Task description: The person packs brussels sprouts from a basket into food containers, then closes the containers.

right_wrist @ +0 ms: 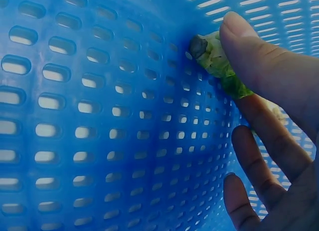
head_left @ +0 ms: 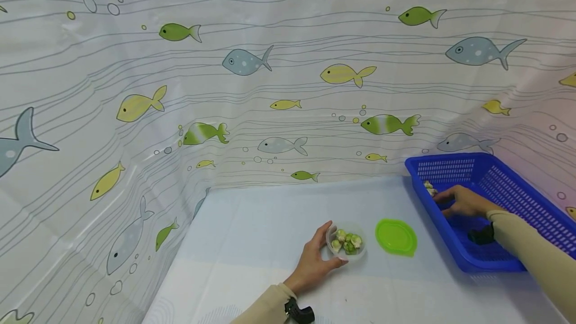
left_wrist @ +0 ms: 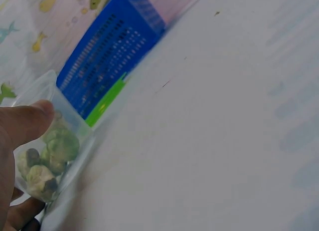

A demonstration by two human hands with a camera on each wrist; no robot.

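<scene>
My left hand [head_left: 312,261] grips a clear round plastic tub [head_left: 360,254] on the table, fingers at its far side and thumb at the near side. Several Brussels sprouts [head_left: 349,242] lie inside it. In the left wrist view the thumb presses the wall of the tub [left_wrist: 75,104]. My right hand [head_left: 468,201] is inside the blue basket [head_left: 477,265], by its left wall. There it pinches a Brussels sprout [right_wrist: 213,56] between thumb and forefinger. Another pale sprout [right_wrist: 275,111] shows partly behind the fingers.
A bright green lid [head_left: 396,237] lies flat on the white table [head_left: 252,224], between the tub and the basket. Behind the table hangs a fish-patterned sheet [head_left: 243,114]. The basket's slotted walls stand high around my right hand.
</scene>
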